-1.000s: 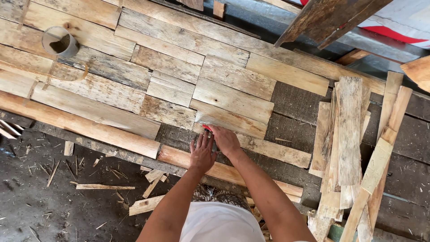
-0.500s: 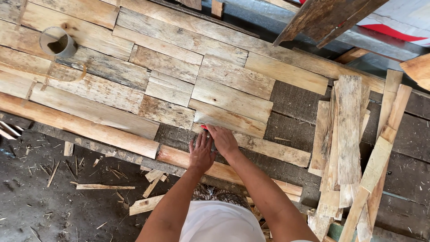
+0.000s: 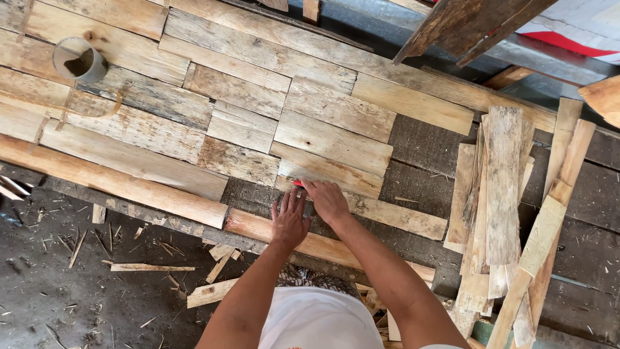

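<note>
Right hand (image 3: 328, 200) closed on red-tipped tool (image 3: 298, 183), tip pointing up-left, over plank (image 3: 387, 216) lying left-right; left hand (image 3: 289, 220) flat.

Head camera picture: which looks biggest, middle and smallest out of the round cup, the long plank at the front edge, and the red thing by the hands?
1. Long plank at the front edge, by far the largest.
2. Round cup.
3. Red thing, smallest, though the right hand hides most of it.

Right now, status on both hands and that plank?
Left hand flat beside the plank. Right hand gripping a red-handled tool at the plank's end. Loose slat stack lies apart, right.
</note>
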